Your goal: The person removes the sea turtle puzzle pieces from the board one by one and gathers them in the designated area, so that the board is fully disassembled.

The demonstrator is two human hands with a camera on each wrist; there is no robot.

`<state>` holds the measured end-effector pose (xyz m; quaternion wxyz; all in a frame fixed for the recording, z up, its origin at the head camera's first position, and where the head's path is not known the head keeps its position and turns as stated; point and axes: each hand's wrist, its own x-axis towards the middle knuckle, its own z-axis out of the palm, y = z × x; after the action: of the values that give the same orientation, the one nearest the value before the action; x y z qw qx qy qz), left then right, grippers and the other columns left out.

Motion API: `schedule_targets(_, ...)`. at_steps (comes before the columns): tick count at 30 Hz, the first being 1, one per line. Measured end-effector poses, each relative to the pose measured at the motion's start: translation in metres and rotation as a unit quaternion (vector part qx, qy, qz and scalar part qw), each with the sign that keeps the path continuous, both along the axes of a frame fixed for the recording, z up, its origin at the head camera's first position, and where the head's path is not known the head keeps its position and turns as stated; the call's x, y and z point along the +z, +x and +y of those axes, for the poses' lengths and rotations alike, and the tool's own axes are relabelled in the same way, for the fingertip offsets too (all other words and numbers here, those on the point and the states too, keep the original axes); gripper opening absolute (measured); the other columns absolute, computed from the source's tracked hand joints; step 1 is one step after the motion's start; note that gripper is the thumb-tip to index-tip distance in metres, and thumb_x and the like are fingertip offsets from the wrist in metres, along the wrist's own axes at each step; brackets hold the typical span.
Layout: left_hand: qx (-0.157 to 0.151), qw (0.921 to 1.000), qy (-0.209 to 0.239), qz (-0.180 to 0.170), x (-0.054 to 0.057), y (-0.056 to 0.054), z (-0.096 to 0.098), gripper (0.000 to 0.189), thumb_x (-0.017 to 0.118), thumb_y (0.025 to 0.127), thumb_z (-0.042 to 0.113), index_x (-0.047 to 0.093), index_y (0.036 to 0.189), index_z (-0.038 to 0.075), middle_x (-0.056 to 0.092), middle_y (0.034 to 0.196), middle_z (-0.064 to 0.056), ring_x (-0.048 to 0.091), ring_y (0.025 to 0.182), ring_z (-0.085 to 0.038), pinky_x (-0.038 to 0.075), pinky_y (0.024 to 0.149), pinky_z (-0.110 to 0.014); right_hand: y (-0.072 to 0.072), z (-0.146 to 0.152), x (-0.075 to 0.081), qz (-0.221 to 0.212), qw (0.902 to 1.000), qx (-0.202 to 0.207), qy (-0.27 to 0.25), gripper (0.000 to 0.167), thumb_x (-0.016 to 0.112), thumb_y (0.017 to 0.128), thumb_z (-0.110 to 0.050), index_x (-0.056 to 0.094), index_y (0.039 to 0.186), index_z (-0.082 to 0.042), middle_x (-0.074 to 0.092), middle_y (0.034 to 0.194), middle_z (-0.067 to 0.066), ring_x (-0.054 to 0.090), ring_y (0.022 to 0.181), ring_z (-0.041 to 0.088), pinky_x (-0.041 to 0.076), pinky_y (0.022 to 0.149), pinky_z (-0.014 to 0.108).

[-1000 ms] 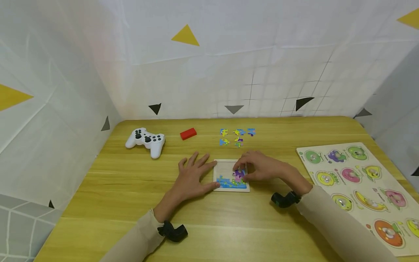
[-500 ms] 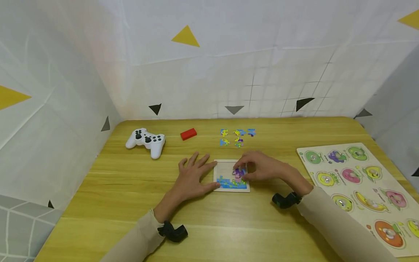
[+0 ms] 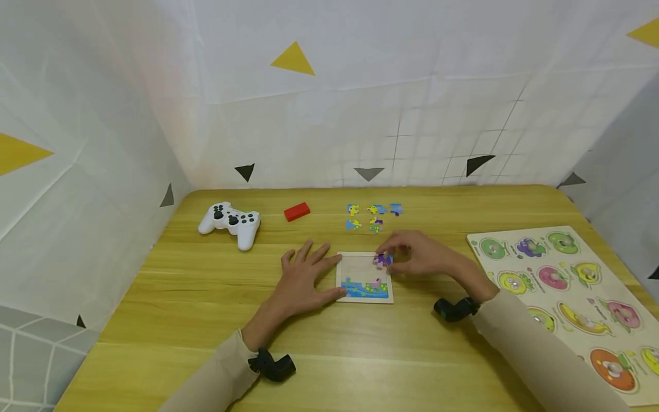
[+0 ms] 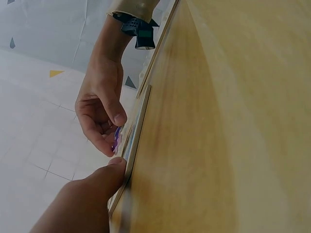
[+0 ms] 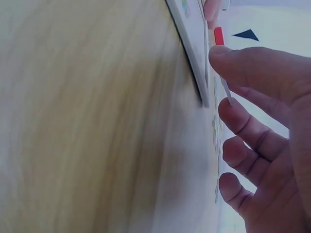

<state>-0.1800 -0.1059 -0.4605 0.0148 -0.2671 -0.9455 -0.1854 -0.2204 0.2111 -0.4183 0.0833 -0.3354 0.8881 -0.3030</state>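
A square puzzle tray (image 3: 355, 301) with a pale wooden rim lies on the table. Joined jigsaw pieces (image 3: 362, 289), mostly blue with green and pink, fill its near edge. My left hand (image 3: 301, 283) rests beside the tray with fingers spread, the thumb and index fingertip touching its left rim. Over the tray's far right corner, my right hand (image 3: 419, 254) pinches a purple jigsaw piece (image 3: 382, 261) between thumb and fingers. In the left wrist view that purple piece (image 4: 116, 139) is held above the tray, tilted; in the right wrist view its thin edge (image 5: 226, 91) shows.
Several loose jigsaw pieces (image 3: 353, 225) lie behind the tray. At the back left are a white game controller (image 3: 231, 222) and a red block (image 3: 297, 212). A wooden fruit peg board (image 3: 553, 297) lies on the right, close to my right forearm.
My right hand has lifted the purple piece from beside the joined pieces and carried it away from me, to the tray's far right corner. The left hand has stayed put.
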Motion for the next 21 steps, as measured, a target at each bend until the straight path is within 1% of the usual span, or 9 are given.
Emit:
schedule_targets(3,0.001,1.0,-0.002,0.0,0.0,0.0,0.0,0.076,0.058,0.086,0.074,0.047,0.152,0.037,0.035,0.166,0.001,0.016,0.158,-0.037,0.013,0.115,-0.066,-0.003,0.005,-0.003,0.001,1.0,-0.008,-0.002,0.034,0.082,0.085,-0.017,0.076,0.118,-0.018,0.069,0.101,-0.004,0.056,0.09,0.017,0.047,0.079,0.032)
schedule_targets(7,0.0,1.0,0.002,0.01,-0.001,0.0,0.0,0.075,0.059,0.086,0.073,0.049,0.151,0.036,0.037,0.166,0.0,0.018,0.157,-0.037,0.015,0.114,-0.067,-0.009,0.012,-0.006,0.02,0.9997,-0.009,-0.01,0.033,0.083,0.084,-0.016,0.077,0.117,-0.016,0.071,0.102,-0.004,0.06,0.091,0.016,0.05,0.081,0.032)
schedule_targets(11,-0.002,0.9999,0.007,0.015,-0.001,0.001,0.0,0.075,0.059,0.086,0.072,0.05,0.151,0.035,0.038,0.165,0.0,0.02,0.157,-0.038,0.015,0.114,-0.068,-0.014,0.019,-0.01,0.032,0.9992,-0.016,-0.016,0.034,0.084,0.084,-0.016,0.077,0.117,-0.015,0.071,0.102,-0.004,0.06,0.089,0.015,0.049,0.078,0.029)
schedule_targets(16,-0.004,0.9998,0.007,0.016,-0.002,0.001,0.0,0.075,0.059,0.086,0.072,0.05,0.151,0.035,0.038,0.165,-0.001,0.02,0.157,-0.039,0.015,0.113,-0.068,-0.02,0.028,-0.011,0.016,0.9988,-0.045,-0.009,0.033,0.083,0.085,-0.018,0.077,0.117,-0.019,0.07,0.101,-0.004,0.058,0.087,0.014,0.049,0.077,0.027)
schedule_targets(21,-0.006,0.9999,0.004,0.015,-0.002,0.001,0.0,0.075,0.059,0.086,0.071,0.05,0.151,0.035,0.038,0.165,-0.001,0.02,0.157,-0.039,0.016,0.113,-0.068,-0.024,0.036,-0.01,0.007,0.9984,-0.056,-0.009,0.032,0.081,0.087,-0.016,0.076,0.118,-0.016,0.07,0.105,0.001,0.059,0.089,0.016,0.051,0.077,0.027)
